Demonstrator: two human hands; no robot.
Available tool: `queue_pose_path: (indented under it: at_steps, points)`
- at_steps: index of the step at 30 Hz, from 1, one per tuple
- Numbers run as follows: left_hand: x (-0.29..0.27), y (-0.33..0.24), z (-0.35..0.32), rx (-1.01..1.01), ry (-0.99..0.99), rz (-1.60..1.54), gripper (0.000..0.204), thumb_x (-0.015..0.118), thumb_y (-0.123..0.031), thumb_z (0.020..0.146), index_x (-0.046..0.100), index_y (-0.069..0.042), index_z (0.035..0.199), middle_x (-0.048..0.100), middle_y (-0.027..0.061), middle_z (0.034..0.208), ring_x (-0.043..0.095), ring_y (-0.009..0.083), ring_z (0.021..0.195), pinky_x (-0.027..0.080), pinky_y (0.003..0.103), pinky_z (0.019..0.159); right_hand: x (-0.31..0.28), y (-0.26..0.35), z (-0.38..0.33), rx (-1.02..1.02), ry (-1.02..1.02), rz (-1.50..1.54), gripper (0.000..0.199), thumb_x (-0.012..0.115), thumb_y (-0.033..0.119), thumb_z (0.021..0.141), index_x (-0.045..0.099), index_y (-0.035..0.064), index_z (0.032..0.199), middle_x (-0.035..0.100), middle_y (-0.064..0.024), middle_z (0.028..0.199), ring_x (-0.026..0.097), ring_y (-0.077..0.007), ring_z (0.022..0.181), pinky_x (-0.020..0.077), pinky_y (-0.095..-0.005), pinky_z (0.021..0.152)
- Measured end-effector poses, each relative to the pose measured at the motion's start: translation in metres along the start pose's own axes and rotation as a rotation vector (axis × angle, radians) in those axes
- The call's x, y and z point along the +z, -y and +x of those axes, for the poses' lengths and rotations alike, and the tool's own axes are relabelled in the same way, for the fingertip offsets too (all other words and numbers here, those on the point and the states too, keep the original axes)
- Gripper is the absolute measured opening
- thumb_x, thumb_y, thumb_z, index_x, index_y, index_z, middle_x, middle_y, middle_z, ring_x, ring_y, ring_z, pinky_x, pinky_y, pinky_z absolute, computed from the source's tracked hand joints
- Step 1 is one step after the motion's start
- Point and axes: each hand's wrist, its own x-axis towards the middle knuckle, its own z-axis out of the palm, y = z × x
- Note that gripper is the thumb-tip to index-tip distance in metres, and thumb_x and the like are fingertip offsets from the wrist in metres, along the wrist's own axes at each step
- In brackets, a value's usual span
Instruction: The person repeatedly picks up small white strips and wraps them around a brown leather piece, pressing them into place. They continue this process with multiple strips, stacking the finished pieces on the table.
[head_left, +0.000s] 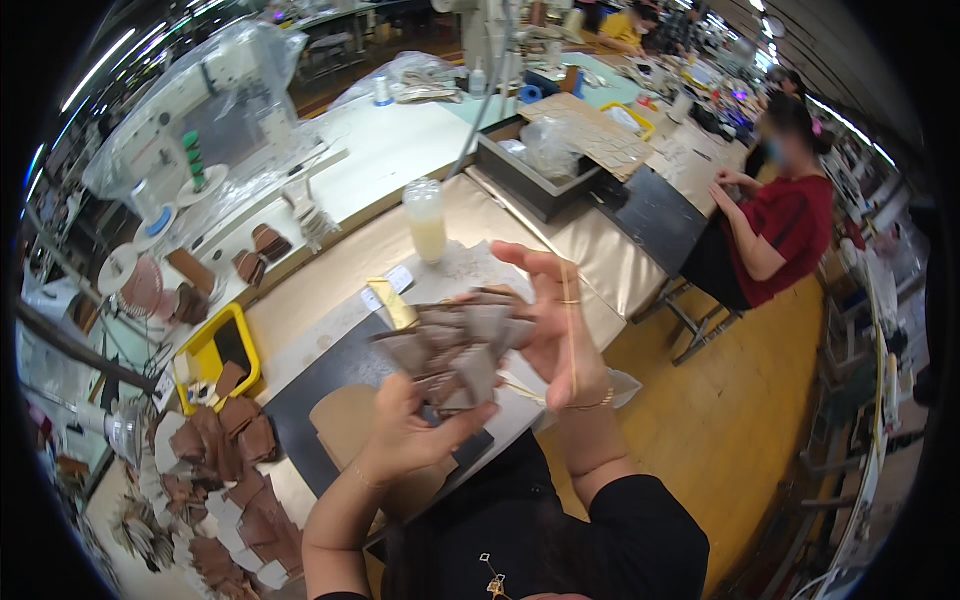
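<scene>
Grey-brown leather pieces [460, 350], yellow tray [205, 345]

A fanned stack of cut pieces [458, 350] is held above the worktable [330, 290], between the left hand [405, 432] below and the right hand [555, 325] beside it. A bottle [425, 220] stands behind; more pieces [215, 450] lie left (a tray [205, 352] just beyond them).
</scene>
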Motion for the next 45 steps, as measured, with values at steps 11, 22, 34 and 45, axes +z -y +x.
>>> queue_pose_path:
  at_steps: [11, 22, 34, 45]
  points:
    - [0.002, 0.014, 0.030, -0.176, 0.505, 0.421, 0.041, 0.064, -0.024, 0.086, 0.053, 0.001, 0.116, 0.063, 0.0233, 0.080, 0.064, 0.0339, 0.073, 0.049, 0.039, 0.067, 0.002, 0.069, 0.020, 0.174, 0.659, -1.321, 0.047, 0.082, 0.022, 0.067, 0.062, 0.0138, 0.108, 0.057, -0.0075, 0.110, 0.060, -0.0281, 0.092, 0.0502, -0.0342, 0.080]
    - [0.002, 0.028, 0.023, -0.354, 0.343, -0.161, 0.029, 0.058, -0.027, 0.096, 0.064, 0.000, 0.105, 0.065, 0.0037, 0.085, 0.056, 0.0080, 0.077, 0.047, 0.028, 0.072, -0.008, 0.081, 0.027, 0.517, 0.600, -1.137, 0.035, 0.081, 0.020, 0.071, 0.064, 0.0071, 0.099, 0.060, -0.0051, 0.086, 0.062, -0.0234, 0.079, 0.0491, -0.0308, 0.069]
    - [-0.055, 0.011, -0.030, 0.278, -0.542, 0.052, 0.013, 0.054, -0.008, 0.092, 0.057, -0.002, 0.103, 0.057, 0.0089, 0.104, 0.053, 0.0160, 0.096, 0.041, 0.030, 0.090, -0.118, 0.100, 0.224, 0.111, 0.120, -0.845, 0.042, 0.073, 0.019, 0.083, 0.052, 0.0092, 0.117, 0.058, -0.0029, 0.098, 0.059, -0.0097, 0.076, 0.0529, -0.0244, 0.062]
    - [-0.045, 0.041, -0.103, 0.040, -0.434, 1.027, 0.043, 0.073, -0.021, 0.078, 0.060, -0.010, 0.118, 0.049, 0.0141, 0.133, 0.039, 0.0348, 0.132, 0.028, 0.049, 0.108, -0.178, -0.026, 0.242, -0.096, -0.289, -1.188, 0.043, 0.069, 0.023, 0.085, 0.057, 0.0015, 0.121, 0.063, -0.0099, 0.110, 0.060, -0.0147, 0.092, 0.0478, -0.0283, 0.084]
